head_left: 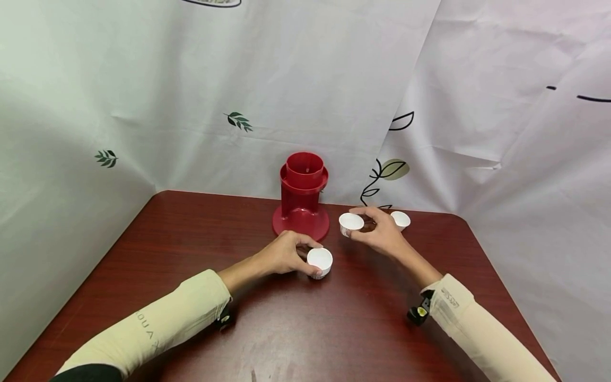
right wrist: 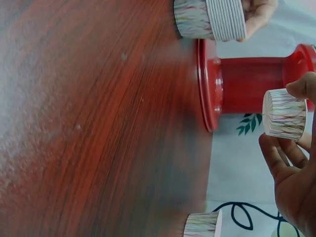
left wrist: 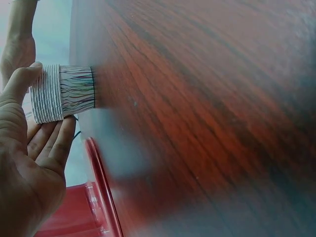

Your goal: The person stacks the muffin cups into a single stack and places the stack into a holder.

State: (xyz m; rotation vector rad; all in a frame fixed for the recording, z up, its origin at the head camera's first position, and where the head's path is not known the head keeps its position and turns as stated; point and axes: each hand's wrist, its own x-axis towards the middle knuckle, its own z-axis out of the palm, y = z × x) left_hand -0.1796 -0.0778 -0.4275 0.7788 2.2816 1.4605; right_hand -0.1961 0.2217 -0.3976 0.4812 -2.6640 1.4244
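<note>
tabletop (head_left: 334, 329): glossy wood grain is shown | cups (head_left: 320, 261): pleated paper | red stand (head_left: 302, 201): smooth plastic | backdrop (head_left: 191, 79): creased cloth

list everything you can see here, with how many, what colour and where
paper cups: 3, white with streaky printed sides; a stack on the table in the left hand, one lifted in the right hand, one standing behind the right hand
red plastic stand: 1, red, upright tube on a round base, far middle of the table
table: 1, dark red-brown wood grain
backdrop sheet: white with leaf prints, behind and beside the table
sleeves: 2, cream, one on each forearm
left hand: holds the cup stack
right hand: pinches a single cup
</note>
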